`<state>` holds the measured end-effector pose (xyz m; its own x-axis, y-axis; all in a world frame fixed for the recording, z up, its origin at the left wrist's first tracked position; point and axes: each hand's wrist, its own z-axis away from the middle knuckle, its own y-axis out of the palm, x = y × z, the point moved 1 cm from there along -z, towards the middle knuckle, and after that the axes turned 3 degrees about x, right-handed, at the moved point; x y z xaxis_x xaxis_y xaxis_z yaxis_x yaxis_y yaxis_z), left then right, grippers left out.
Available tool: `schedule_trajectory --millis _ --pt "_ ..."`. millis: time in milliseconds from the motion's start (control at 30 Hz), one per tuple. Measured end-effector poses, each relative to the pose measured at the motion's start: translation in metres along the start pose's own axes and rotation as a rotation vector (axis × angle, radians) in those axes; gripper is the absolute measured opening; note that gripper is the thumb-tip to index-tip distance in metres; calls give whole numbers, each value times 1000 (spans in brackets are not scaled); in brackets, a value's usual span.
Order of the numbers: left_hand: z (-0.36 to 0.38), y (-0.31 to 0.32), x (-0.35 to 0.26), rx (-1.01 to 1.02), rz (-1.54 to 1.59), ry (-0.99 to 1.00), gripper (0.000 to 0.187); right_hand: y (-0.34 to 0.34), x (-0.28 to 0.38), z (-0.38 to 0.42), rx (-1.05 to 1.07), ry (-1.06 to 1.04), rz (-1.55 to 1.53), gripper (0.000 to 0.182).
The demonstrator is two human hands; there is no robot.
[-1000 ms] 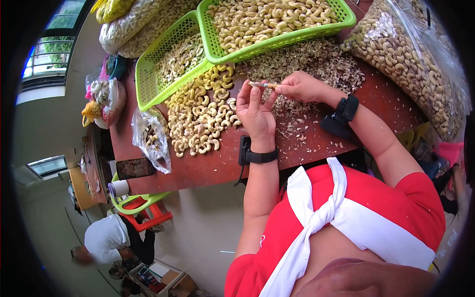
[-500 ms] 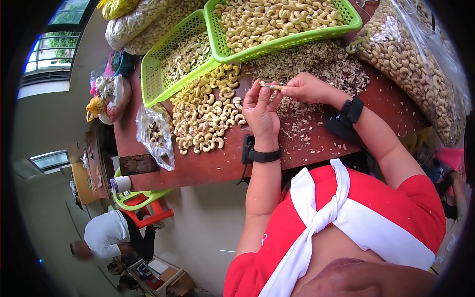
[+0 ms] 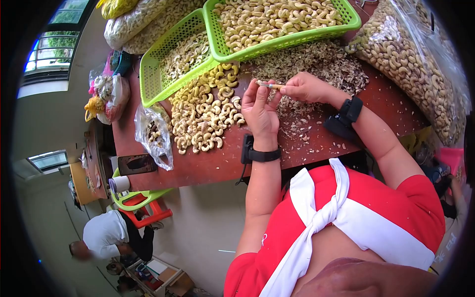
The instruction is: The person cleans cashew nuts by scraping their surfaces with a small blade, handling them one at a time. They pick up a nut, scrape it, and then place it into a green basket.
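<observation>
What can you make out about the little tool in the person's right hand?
The tool is short and slim, its tan handle possibly wood or plastic, with a bluish part towards its thin front end. It lies nearly level, the handle pinched in the fingers of the right hand. Its front end reaches a small pale nut in the left hand; whether it touches the nut, and how sharp it is, I cannot tell.

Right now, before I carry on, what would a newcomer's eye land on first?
Probably the big lime-green basket heaped with cashews at the top, with a smaller green basket to its left. Next, the bulging clear plastic bag of cashews at upper right. Then, mid-view, the right hand holding a small, slim-handled tool to a pale piece at the left hand's fingertips.
</observation>
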<state>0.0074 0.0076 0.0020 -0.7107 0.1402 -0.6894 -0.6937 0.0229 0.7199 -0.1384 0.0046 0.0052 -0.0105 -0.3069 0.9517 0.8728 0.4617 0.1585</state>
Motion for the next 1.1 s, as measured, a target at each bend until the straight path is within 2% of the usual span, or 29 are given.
schedule_trajectory --millis 300,433,633,933,1000,1100 --pt "1 0 1 26 -32 43 21 -2 1 1 -41 12 71 34" --pt "3 2 4 19 -4 43 20 -4 0 2 -40 24 3 33" --pt "2 6 2 -36 56 -24 17 -2 -3 -1 11 -9 -2 34" --pt "1 2 0 68 62 -38 19 -1 5 5 37 -28 -7 34" --pt "2 2 0 99 67 -26 21 -1 5 5 -12 18 2 34" --pt "2 4 0 83 64 -32 23 -4 0 2 6 9 2 34"
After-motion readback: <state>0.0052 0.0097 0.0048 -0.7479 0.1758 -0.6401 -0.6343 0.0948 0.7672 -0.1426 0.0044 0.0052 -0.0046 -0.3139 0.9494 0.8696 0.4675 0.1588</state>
